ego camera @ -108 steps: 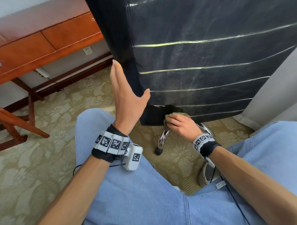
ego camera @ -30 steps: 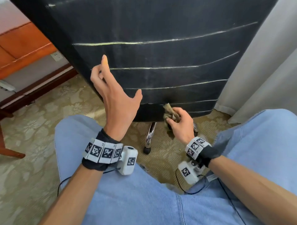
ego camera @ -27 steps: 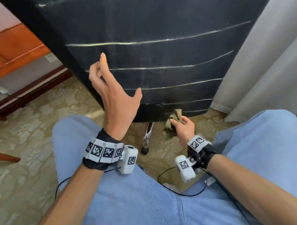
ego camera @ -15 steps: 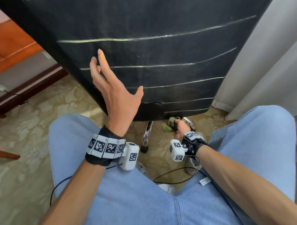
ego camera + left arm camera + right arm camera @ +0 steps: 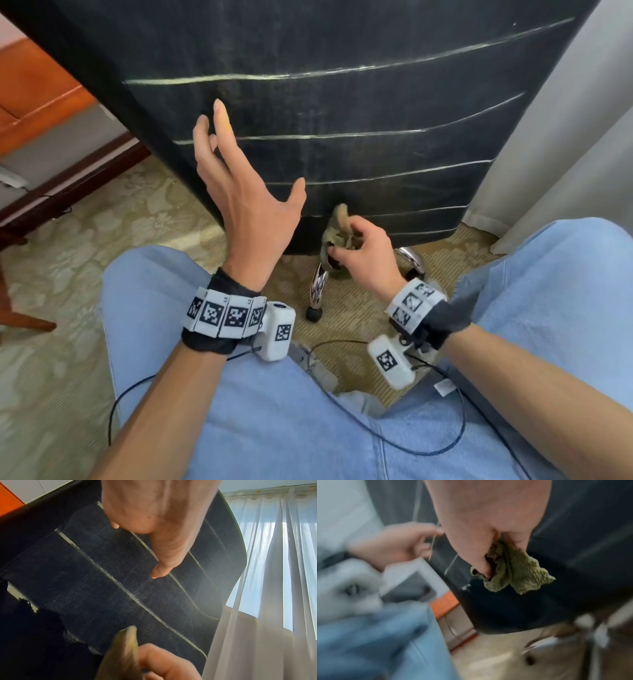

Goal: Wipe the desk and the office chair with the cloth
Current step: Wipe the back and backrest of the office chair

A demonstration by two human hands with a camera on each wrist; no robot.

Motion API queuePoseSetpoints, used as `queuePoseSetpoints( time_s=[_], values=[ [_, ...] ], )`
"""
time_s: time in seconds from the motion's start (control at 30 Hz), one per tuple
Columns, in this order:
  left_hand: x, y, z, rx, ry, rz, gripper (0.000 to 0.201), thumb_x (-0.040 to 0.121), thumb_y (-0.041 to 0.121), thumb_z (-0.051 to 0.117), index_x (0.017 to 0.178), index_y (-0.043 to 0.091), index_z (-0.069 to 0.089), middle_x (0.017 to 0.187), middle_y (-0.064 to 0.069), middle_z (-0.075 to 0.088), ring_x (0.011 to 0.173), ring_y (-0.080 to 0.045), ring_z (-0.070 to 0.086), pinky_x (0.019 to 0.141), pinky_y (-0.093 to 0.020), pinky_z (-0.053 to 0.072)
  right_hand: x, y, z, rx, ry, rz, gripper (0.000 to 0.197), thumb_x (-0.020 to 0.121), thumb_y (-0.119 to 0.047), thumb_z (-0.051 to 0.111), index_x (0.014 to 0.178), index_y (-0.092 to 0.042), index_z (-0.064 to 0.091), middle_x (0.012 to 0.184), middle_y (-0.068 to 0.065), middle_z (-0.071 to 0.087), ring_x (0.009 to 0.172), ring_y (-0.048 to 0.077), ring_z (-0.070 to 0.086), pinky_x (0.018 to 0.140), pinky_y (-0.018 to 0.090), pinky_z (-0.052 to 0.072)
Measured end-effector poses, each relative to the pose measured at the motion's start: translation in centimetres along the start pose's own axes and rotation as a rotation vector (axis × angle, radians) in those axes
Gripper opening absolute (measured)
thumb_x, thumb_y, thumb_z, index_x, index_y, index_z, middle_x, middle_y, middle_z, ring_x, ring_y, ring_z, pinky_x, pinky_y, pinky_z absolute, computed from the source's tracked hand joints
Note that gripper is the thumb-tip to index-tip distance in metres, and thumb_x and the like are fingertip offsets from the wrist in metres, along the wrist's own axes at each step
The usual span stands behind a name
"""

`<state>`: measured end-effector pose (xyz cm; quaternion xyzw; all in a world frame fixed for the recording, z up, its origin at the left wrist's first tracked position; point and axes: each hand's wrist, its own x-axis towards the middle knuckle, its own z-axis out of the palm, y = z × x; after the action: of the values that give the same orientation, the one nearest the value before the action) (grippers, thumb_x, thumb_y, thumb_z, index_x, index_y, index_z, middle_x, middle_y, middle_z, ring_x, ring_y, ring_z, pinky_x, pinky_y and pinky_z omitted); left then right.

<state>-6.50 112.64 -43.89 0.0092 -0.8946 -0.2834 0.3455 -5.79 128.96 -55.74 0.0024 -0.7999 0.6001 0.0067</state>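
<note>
The black office chair back [image 5: 342, 113] with pale seams fills the upper head view and also shows in the left wrist view [image 5: 120, 588]. My left hand [image 5: 239, 192] is spread open, fingers straight, at the chair back's left edge; contact is unclear. My right hand [image 5: 363, 253] grips a crumpled green cloth [image 5: 337, 233] at the bottom edge of the chair back, above a chrome leg [image 5: 318, 284]. In the blurred right wrist view the cloth [image 5: 513, 572] hangs bunched from the thumb and fingers.
The chair's chrome legs [image 5: 411, 260] with black feet stand on patterned beige carpet [image 5: 102, 219]. A wooden desk [image 5: 30, 99] is at the upper left. White curtains [image 5: 565, 144] hang on the right. My knees in blue jeans [image 5: 154, 325] flank the chair base.
My right hand with the cloth dropped toward the chair base, then came back up to the bottom edge of the chair back. My left hand stayed spread by the left edge.
</note>
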Motion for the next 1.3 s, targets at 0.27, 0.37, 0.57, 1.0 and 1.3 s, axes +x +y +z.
queuePoseSetpoints(
  time_s=[0.27,0.37,0.57,1.0,1.3],
  values=[
    [0.1,0.1,0.5,0.022,0.027,0.006,0.115,0.075,0.037,0.085,0.161,0.002,0.018,0.163,-0.023,0.016,0.148,-0.028,0.027,0.123,-0.033,0.028,2.1,6.3,-2.0,-0.995,-0.082,-0.916,0.035,0.088,-0.006,0.068,0.123,-0.010,0.070,0.138,0.012,0.061,0.129,0.033,0.055,0.104,0.043,0.049],
    [0.1,0.1,0.8,0.031,0.036,0.008,0.115,0.075,0.039,0.084,0.161,0.002,0.018,0.163,-0.024,0.016,0.148,-0.029,0.027,0.123,-0.033,0.028,3.3,9.1,-2.9,-1.060,-0.083,-0.974,0.038,0.086,-0.004,0.076,0.124,-0.008,0.070,0.139,0.011,0.060,0.128,0.034,0.054,0.106,0.046,0.051],
    [0.0,-0.1,0.9,0.052,0.033,0.009,0.116,0.075,0.041,0.085,0.162,0.003,0.018,0.164,-0.023,0.017,0.148,-0.028,0.028,0.120,-0.026,0.026,2.7,10.9,-2.6,-1.088,-0.198,-0.862,0.052,0.092,-0.007,0.066,0.143,-0.009,0.056,0.153,0.010,0.046,0.140,0.035,0.043,0.111,0.050,0.047],
    [-0.1,0.5,1.1,0.035,0.034,-0.013,0.116,0.077,0.042,0.083,0.162,0.002,0.016,0.165,-0.025,0.014,0.150,-0.033,0.028,0.122,-0.045,0.032,1.4,7.3,-2.8,-1.013,-0.066,-0.952,0.044,0.087,-0.003,0.073,0.130,-0.007,0.067,0.145,0.014,0.056,0.135,0.035,0.050,0.109,0.047,0.048],
    [-0.1,0.7,1.6,0.019,0.041,-0.029,0.118,0.076,0.041,0.084,0.162,0.001,0.015,0.165,-0.026,0.013,0.151,-0.034,0.025,0.124,-0.044,0.029,2.5,9.0,-3.0,-1.097,-0.053,-0.877,0.042,0.088,-0.002,0.073,0.129,-0.007,0.067,0.141,0.011,0.056,0.134,0.031,0.043,0.104,0.042,0.052]
  ],
)
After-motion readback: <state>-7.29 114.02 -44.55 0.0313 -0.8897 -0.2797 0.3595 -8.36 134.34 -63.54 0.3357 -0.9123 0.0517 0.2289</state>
